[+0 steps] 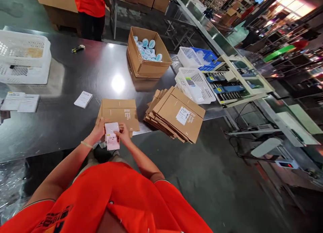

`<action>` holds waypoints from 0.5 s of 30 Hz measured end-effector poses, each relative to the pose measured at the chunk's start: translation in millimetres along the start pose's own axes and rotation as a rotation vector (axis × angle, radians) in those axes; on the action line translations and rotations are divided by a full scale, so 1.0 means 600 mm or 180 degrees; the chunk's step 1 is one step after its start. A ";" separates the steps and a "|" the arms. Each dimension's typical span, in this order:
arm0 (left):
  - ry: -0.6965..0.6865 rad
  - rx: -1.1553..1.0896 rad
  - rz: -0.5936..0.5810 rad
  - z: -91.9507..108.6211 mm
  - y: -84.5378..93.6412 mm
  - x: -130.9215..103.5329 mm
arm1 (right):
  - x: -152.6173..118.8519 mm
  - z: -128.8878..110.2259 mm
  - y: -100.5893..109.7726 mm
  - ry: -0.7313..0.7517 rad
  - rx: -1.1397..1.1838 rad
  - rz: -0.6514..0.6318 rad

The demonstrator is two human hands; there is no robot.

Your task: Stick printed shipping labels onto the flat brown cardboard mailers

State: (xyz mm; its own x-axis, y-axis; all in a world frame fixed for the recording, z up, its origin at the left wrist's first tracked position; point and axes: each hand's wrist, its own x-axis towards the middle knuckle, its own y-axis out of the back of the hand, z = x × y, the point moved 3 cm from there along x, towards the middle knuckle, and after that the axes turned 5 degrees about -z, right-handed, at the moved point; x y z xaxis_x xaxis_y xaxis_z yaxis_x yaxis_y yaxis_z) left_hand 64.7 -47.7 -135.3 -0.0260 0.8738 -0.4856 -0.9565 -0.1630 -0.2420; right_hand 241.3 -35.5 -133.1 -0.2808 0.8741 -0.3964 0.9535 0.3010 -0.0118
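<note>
White label point(112, 141) between left hand point(99, 129) and right hand point(123, 133), cardboard point(113, 108) reading "free"

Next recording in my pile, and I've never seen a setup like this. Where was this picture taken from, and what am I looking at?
There is no robot here. A camera worn on a person's head looks forward and down, so the orange shirt at the bottom is the wearer's. The bare left hand and right hand hold a printed slip between them, in front of flat cardboard on a metal table.

To the right lies a stack of flattened cardboard. Farther back, an open carton holds round white-and-blue items. On the left are a paper stack and white plastic baskets. Another person stands beyond the table.
</note>
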 end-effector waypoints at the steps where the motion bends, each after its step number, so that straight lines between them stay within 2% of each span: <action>1: -0.0010 -0.0051 -0.0097 -0.005 -0.004 -0.007 | 0.006 -0.004 0.006 0.0044 -0.0083 0.0092; 5: -0.0108 0.0167 -0.0341 -0.019 -0.023 -0.027 | 0.029 -0.012 0.020 0.0149 -0.0307 0.0057; 9: 0.0138 0.0332 -0.0176 -0.029 -0.036 -0.011 | 0.028 0.008 0.040 -0.0013 -0.0394 -0.0016; 15: 0.0487 0.0269 0.0122 -0.059 -0.051 0.023 | 0.004 0.030 0.081 0.0599 -0.1308 0.0222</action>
State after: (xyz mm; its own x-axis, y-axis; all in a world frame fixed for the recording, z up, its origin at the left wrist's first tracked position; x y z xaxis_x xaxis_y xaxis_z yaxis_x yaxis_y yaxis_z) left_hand 104.0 -47.2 -164.3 -0.0247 0.7866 -0.6170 -0.9768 -0.1502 -0.1524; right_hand 288.7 -25.8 -151.4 -0.2686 0.9403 -0.2092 0.8592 0.3321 0.3893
